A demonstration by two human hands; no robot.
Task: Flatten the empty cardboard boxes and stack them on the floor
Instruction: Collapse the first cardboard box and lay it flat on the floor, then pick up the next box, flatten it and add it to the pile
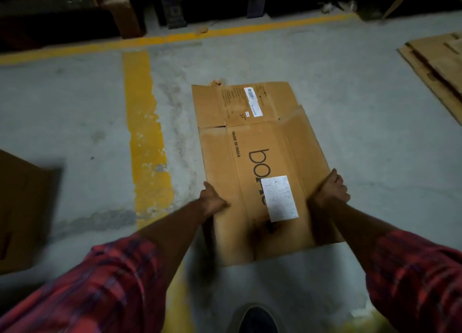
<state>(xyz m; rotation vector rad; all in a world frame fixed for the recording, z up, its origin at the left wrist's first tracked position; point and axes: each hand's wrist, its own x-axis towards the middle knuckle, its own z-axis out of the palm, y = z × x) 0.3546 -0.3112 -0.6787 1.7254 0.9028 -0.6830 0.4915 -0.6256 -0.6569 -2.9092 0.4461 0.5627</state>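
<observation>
A flattened brown cardboard box (260,152) with black lettering and two white labels stretches away from me over the grey floor. My left hand (212,200) grips its left edge near the closer end. On the opposite edge my right hand (331,190) holds it at about the same height. The near end is lifted a little and casts a shadow below; the far end with the flaps rests on the floor.
A stack of flattened cardboard (440,67) lies at the far right. Another brown box (22,212) sits at the left edge. Yellow floor lines (145,142) run beside the box and along dark shelving (175,5) at the back. My shoe (257,320) is below.
</observation>
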